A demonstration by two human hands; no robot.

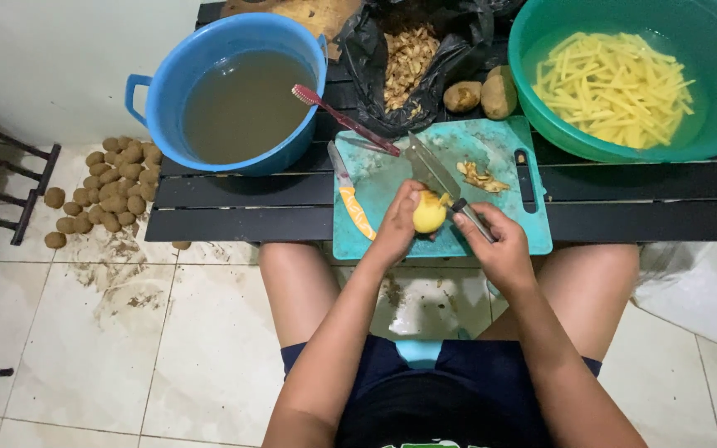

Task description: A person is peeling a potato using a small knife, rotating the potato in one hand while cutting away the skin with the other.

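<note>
Seated person, knees apart over the tiled floor (pixel 209 332). Left hand (pixel 397 228) is grasping a peeled yellow potato (pixel 429 212), fingers curled round it, just over the near edge of the teal cutting board (pixel 533 232). Right hand (pixel 504 249) is clenching the handle of a knife (pixel 437 174); blade is lying against the potato, possibly cutting in, hard to tell. An orange-handled peeler (pixel 350 195) is resting on the board's left side. Beyond: blue tub of murky water (pixel 238 95), red toothbrush (pixel 342 119), black bag of peels (pixel 408 58), two unpeeled potatoes (pixel 481 94), green basin of potato strips (pixel 624 79). Potato heap (pixel 109 187) is lying on the floor, left.
</note>
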